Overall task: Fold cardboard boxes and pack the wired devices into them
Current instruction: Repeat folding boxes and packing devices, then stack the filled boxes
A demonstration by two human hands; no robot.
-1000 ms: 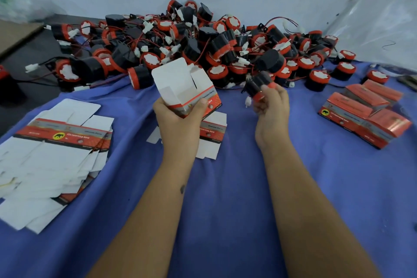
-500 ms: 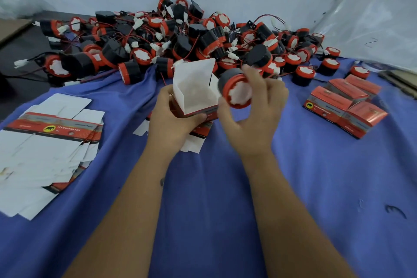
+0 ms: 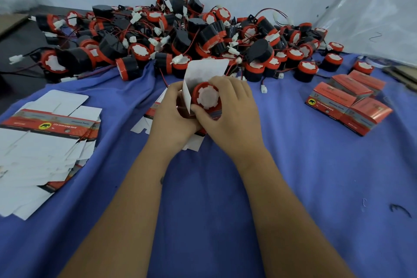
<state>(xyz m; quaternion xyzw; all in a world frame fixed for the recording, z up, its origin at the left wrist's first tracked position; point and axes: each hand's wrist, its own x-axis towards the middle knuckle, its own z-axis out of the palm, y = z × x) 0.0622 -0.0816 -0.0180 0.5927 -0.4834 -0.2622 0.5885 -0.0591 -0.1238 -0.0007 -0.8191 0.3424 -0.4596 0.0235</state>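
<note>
My left hand grips a small red-and-white cardboard box with its white top flap standing up. My right hand holds a round wired device, black with a red rim and a white face, and has it sitting in the box's open mouth. Most of the box body is hidden behind my two hands. Behind them, a big heap of the same wired devices stretches across the far side of the blue cloth.
A stack of flat unfolded boxes lies at the left. Several closed red boxes sit at the right. More flat box blanks lie under my hands. Clear plastic sheeting hangs at the far right.
My right hand picked a device from the heap, carried it to the box and set it into the opening. The left hand kept hold of the box and turned its mouth toward the device.
</note>
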